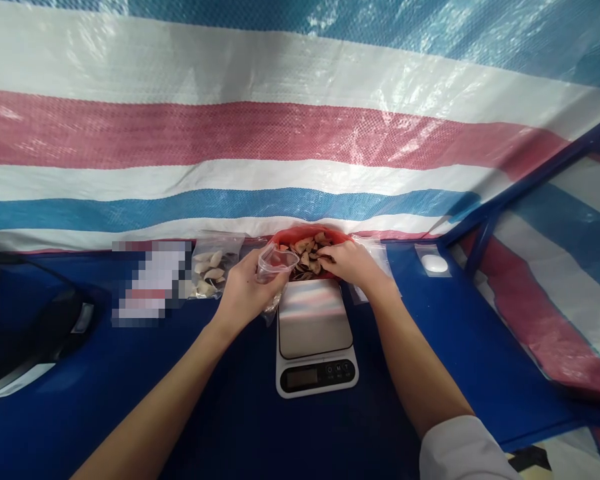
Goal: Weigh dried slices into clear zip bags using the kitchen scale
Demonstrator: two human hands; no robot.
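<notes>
My left hand [250,288] is closed round a clear plastic bag [277,263], its mouth held open beside a red bag [307,233]. Brown dried slices [307,253] fill the open red bag. My right hand [349,261] reaches in from the right, fingers bent and pinched at the slices; its fingertips are partly hidden among them. In front of the red bag lies a white kitchen scale [317,383] with a shiny metal plate [314,320]. Nothing rests on the plate, and the display looks dark.
A clear bag of pale pieces [210,272] lies left of my hands, near a blurred-out sheet [153,283]. Behind my right hand is another clear bag [377,257]. A white round object [434,263] sits farther right. Black straps [55,333] lie left; striped sheeting [280,133] hangs behind.
</notes>
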